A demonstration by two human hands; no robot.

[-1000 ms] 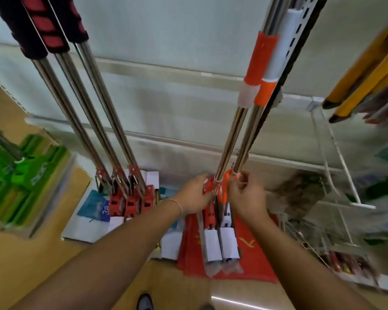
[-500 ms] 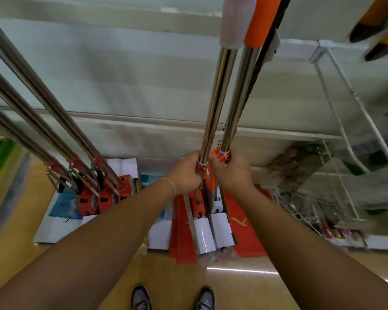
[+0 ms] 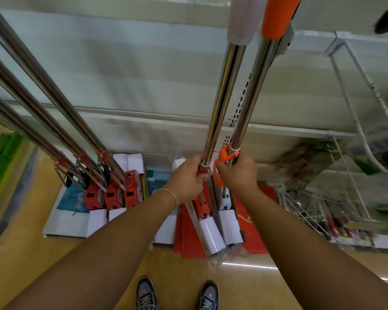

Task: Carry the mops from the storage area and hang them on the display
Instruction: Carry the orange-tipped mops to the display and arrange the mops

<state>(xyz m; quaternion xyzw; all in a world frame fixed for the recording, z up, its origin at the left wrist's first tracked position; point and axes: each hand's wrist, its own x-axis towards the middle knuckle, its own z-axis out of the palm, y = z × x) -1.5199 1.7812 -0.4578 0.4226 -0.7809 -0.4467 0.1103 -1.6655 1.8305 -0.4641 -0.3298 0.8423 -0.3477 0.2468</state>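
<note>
While both arms reach forward in the head view, the left hand (image 3: pixel 188 177) is wrapped around the lower end of one chrome mop pole (image 3: pixel 222 97), fingers curled about the shaft where it meets its red fitting. Just beside it, the right hand (image 3: pixel 239 175) grips the second mop pole (image 3: pixel 253 92) at the orange lever clamp (image 3: pixel 223 162), thumb and fingers closed round the fitting. The two poles run upward from the grip side by side, nearly touching; above the hands one carries a pale sleeve (image 3: pixel 241 19) and the other an orange sleeve (image 3: pixel 278 16). Their top ends pass out of frame, so the hanging point cannot be seen. Below the grip, the two mop heads (image 3: pixel 220 229), white-wrapped with red brackets, hang over a red bag (image 3: pixel 188 240) on the floor.

Well to the left of the grip, three other chrome-handled mops (image 3: pixel 54 104) slant in parallel, their red heads (image 3: pixel 114 195) grouped above white boxes (image 3: pixel 65 222). Behind the grip stands a pale shelf back panel (image 3: pixel 143 74). To the right, a white wire rack (image 3: pixel 356 113) is blurred. Directly beneath the arms, two grey shoes (image 3: pixel 177 295) stand on the yellow floor (image 3: pixel 43 265).
</note>
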